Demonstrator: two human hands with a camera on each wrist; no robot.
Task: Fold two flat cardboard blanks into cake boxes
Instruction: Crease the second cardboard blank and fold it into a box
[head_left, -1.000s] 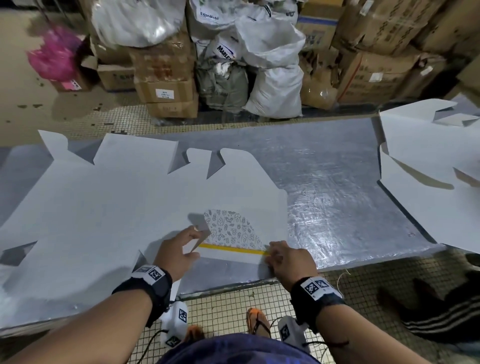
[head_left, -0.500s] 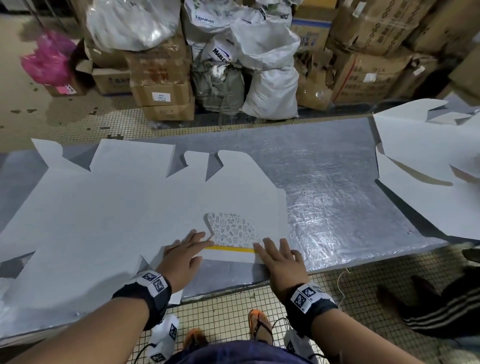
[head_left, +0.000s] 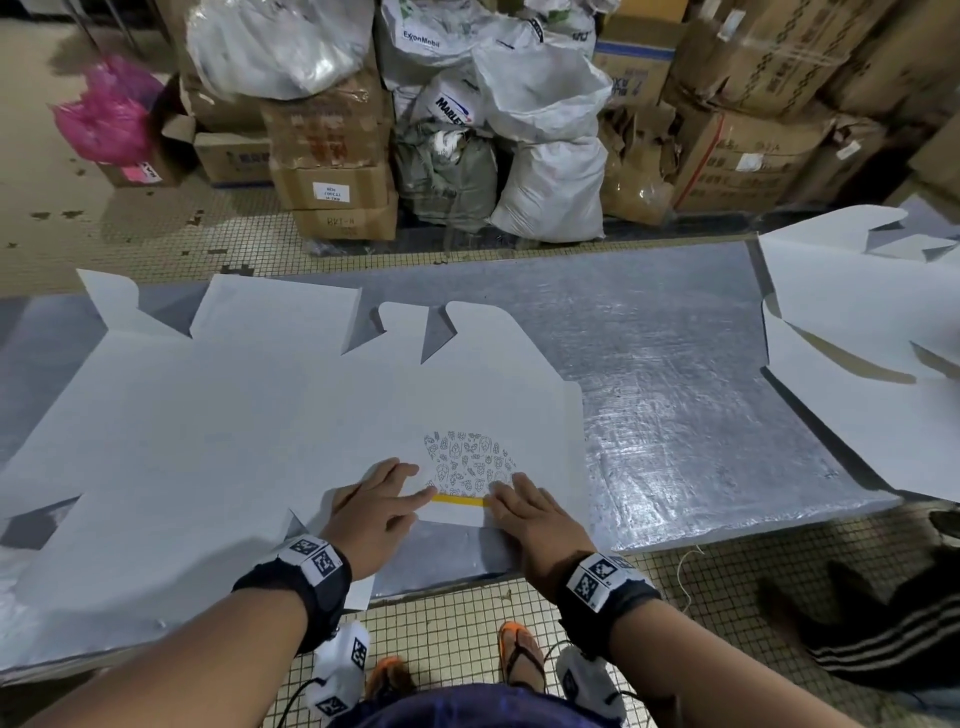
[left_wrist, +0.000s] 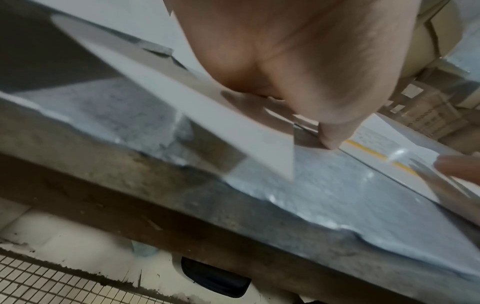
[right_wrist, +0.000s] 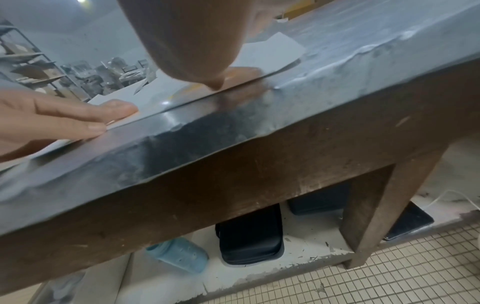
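White cardboard everywhere right now. The big blank (head_left: 218, 426) lies flat on the silver-wrapped surface (head_left: 675, 395), spread across the left and middle with its notched flaps pointing away from me. One small flap (head_left: 462, 475) on the near edge is folded over onto the blank, so its printed side shows: a leafy half-round pattern with a yellow stripe (head_left: 460, 500) along the fold.

My left hand (head_left: 371, 512) is flat on that fold at the left end of the stripe, fingers straight and spread, nothing gripped, just pressing down. My right hand (head_left: 530, 514) does the same at the right end, fingers stretched forward and lying on the card. So both grips are loose and open-palmed, on either side of the flap with a bit of stripe showing between them.

From the left wrist camera a corner of the blank (left_wrist: 272, 152) seems to lift off the surface near my palm, though that shot is blurry so I can't swear to it. The right wrist camera shows my left fingers (right_wrist: 85, 115) lying right along the blank's near edge.

The second blank (head_left: 857, 332) sits at the far right of the surface, well apart from my hands, partly hanging past the edge.

Behind the surface are sacks (head_left: 540, 130) and brown cartons (head_left: 332, 171) on the tiled floor (head_left: 457, 618).
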